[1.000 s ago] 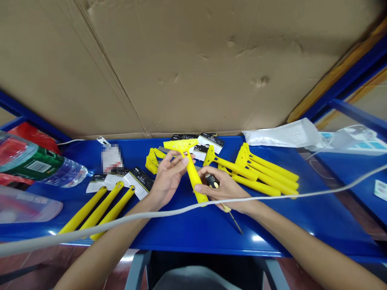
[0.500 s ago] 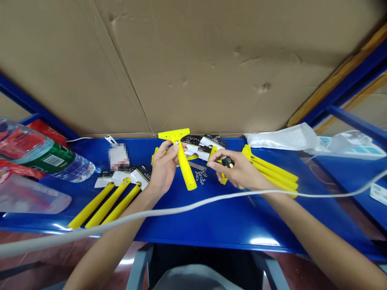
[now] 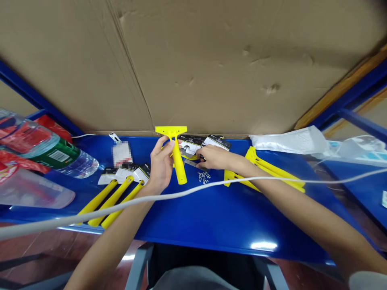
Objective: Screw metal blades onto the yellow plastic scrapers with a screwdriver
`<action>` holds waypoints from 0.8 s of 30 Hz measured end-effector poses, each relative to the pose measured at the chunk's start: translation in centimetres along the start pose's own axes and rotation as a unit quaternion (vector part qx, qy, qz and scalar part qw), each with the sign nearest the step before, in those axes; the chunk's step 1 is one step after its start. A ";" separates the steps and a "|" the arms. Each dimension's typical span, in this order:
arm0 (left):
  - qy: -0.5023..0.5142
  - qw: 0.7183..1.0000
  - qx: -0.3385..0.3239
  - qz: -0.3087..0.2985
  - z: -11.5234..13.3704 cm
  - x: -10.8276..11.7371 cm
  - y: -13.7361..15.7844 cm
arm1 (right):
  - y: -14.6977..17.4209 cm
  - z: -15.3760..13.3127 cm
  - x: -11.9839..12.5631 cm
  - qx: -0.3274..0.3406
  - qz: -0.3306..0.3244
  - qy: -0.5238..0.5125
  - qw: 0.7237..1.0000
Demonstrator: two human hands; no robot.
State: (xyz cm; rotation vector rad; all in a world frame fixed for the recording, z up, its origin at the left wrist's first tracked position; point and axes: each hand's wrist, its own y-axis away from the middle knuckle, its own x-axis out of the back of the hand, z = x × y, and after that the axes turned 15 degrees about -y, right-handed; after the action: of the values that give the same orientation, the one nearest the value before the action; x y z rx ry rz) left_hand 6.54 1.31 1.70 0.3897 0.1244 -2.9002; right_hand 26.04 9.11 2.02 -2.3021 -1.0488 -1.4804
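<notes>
My left hand (image 3: 161,167) is closed around the neck of a yellow scraper (image 3: 180,167), its wide head up and its handle pointing down. My right hand (image 3: 213,156) reaches over the middle of the bench with its fingers curled down. A flat metal blade (image 3: 190,162) lies at its fingertips. Something dark shows between those fingers, too hidden to name. Just below them is a pile of small screws and nuts (image 3: 203,177). Black-and-white packages (image 3: 216,141) lie behind the right hand. More yellow scrapers (image 3: 278,174) rest on the right, partly under my right forearm.
Three yellow scrapers (image 3: 104,201) lie at the left with black-and-white packages (image 3: 123,173) at their heads. A large water bottle (image 3: 57,155) and a translucent plastic container (image 3: 36,189) stand far left. A white cable (image 3: 169,196) crosses in front. A white plastic package (image 3: 287,139) lies back right.
My right hand has moved left and inward to the blade, and the black-handled screwdriver it held no longer shows clearly. The scraper in my left hand has turned more upright.
</notes>
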 end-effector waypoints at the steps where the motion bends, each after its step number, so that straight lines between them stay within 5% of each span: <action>1: 0.000 1.000 0.002 -0.003 -0.1 0.1 -0.1 | -0.3 -0.1 -0.2 -0.001 -0.003 0.001 1.000; 13: -0.006 0.997 0.078 0.008 -1.6 0.1 -0.6 | -1.1 0.9 -1.2 -0.022 -0.033 -0.038 0.998; 19: 0.000 0.993 0.116 0.009 -1.7 -0.1 -0.6 | -0.4 0.9 0.4 -0.006 -0.038 -0.085 0.996; 24: 0.004 0.990 0.138 0.015 -1.7 -0.3 -0.4 | 0.5 2.0 3.5 0.068 0.115 -0.189 0.973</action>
State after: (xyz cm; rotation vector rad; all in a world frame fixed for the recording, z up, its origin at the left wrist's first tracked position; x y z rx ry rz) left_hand 7.20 1.90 0.19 0.4428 -0.2831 -2.8907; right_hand 28.63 11.36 4.18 -2.5600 -0.8943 -0.8770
